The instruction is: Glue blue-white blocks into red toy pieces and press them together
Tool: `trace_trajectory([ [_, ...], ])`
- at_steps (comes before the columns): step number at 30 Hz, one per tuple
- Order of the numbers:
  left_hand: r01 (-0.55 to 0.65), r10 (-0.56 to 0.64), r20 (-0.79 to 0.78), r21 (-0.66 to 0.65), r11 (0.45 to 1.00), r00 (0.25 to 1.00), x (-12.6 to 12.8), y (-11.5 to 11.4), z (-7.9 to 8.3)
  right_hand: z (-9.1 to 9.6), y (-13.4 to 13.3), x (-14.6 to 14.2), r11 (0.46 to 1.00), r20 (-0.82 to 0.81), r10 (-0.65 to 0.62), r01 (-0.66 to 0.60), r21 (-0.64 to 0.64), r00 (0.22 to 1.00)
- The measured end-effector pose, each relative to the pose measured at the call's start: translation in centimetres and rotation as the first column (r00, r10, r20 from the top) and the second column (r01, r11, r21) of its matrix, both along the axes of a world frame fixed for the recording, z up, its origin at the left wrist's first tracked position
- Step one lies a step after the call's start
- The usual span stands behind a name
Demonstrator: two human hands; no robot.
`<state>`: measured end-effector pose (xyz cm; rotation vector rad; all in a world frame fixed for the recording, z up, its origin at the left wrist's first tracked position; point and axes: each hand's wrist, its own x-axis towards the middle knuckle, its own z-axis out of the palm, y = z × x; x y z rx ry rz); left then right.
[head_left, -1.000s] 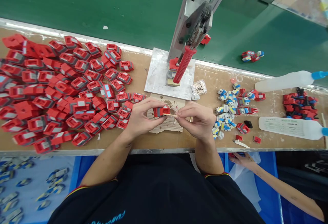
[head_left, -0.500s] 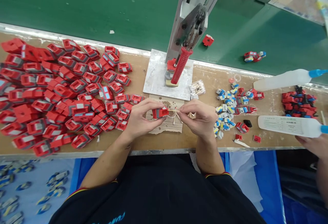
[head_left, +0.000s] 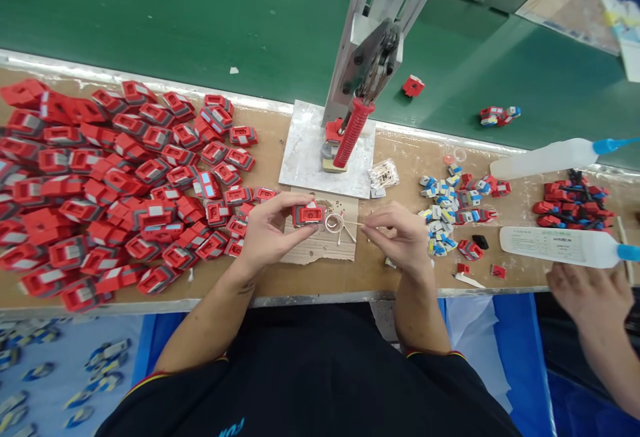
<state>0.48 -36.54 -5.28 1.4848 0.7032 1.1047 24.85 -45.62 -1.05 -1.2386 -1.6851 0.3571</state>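
My left hand [head_left: 273, 231] pinches a red toy vehicle shell [head_left: 309, 213] with a grey rim, its hollow side facing me. A thin cotton swab [head_left: 353, 223] is between the fingers of my right hand [head_left: 399, 233]; its far end is over a small clear round dish [head_left: 333, 223]. That dish sits on a torn piece of cardboard [head_left: 305, 252]. Another cotton swab [head_left: 341, 233] lies against the dish. Directly behind stands a hand press with a red handle [head_left: 354, 133] on a metal plate [head_left: 300, 150], with a red part under it.
A wide heap of red shells [head_left: 125, 190] covers the left. Right of my hand lie small blue-and-white parts [head_left: 443, 213], a bag of cotton swabs [head_left: 384, 174] and two squeeze bottles [head_left: 555, 245]. Another person's hand [head_left: 590, 293] is at the right edge.
My right hand has drawn the swab rightward, away from the red shell to the dish. My left hand has turned the shell so its hollow shows. The other person's hand has come further into view.
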Motion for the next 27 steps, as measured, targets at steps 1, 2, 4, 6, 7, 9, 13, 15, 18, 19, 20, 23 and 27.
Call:
trace_trajectory([
  [1, 0.001, 0.0, 0.013, -0.048, 0.999, 1.0, 0.0, 0.0, 0.1, -0.5, 0.0, -0.1, 0.999, 0.081, 0.032, -0.028, -0.044, 0.996],
  [2, 0.002, 0.0, 0.025, -0.091, 0.996, 1.0, 0.0, 0.0, 0.3, -1.1, 0.1, -0.4, 0.996, 0.155, 0.061, -0.049, -0.078, 0.986],
  [4, 0.009, -0.001, 0.049, -0.157, 0.988, 0.999, 0.0, 0.1, 0.7, -2.0, 0.3, -0.9, 0.986, 0.256, 0.117, -0.082, -0.143, 0.959],
  [6, 0.014, 0.0, 0.069, -0.202, 0.979, 0.998, -0.1, 0.1, 1.0, -2.4, 0.2, -0.5, 0.975, 0.269, 0.155, -0.104, -0.196, 0.95],
  [7, 0.015, 0.002, 0.078, -0.22, 0.975, 0.997, -0.2, 0.2, 1.1, -2.3, -0.1, 0.3, 0.977, 0.244, 0.135, -0.088, -0.196, 0.96],
  [9, 0.004, 0.02, 0.093, -0.245, 0.97, 0.995, -0.3, 0.3, 1.2, -1.7, -1.5, 3.0, 0.993, 0.139, -0.087, 0.098, -0.072, 0.986],
  [13, -0.03, 0.069, 0.133, -0.278, 0.96, 0.989, -0.4, 0.4, 1.0, 0.6, -6.8, 9.3, 0.746, 0.0, -0.649, 0.637, 0.194, 0.76],
  [15, -0.024, 0.084, 0.182, -0.307, 0.951, 0.98, -0.2, 0.4, 0.8, 1.2, -9.2, 10.3, 0.767, 0.251, -0.628, 0.64, 0.044, 0.737],
  [18, 0.021, 0.076, 0.254, -0.358, 0.934, 0.964, 0.3, 0.4, 0.8, 0.4, -10.2, 9.2, 0.773, 0.596, -0.295, 0.553, -0.31, 0.747],
  [19, 0.045, 0.061, 0.273, -0.367, 0.929, 0.96, 0.5, 0.4, 0.8, -0.2, -10.0, 8.5, 0.752, 0.641, -0.191, 0.531, -0.391, 0.743],
  [20, 0.072, 0.042, 0.292, -0.371, 0.926, 0.956, 0.6, 0.4, 0.8, -0.7, -9.5, 7.9, 0.726, 0.665, -0.109, 0.516, -0.454, 0.739],
  [23, 0.123, 0.004, 0.319, -0.377, 0.918, 0.948, 0.9, 0.4, 0.8, -1.7, -8.1, 7.2, 0.674, 0.67, 0.012, 0.489, -0.554, 0.743],
  [27, 0.113, -0.001, 0.288, -0.371, 0.922, 0.957, 1.0, 0.0, 1.1, -1.6, -7.1, 7.4, 0.784, 0.412, -0.144, 0.358, -0.507, 0.9],
])
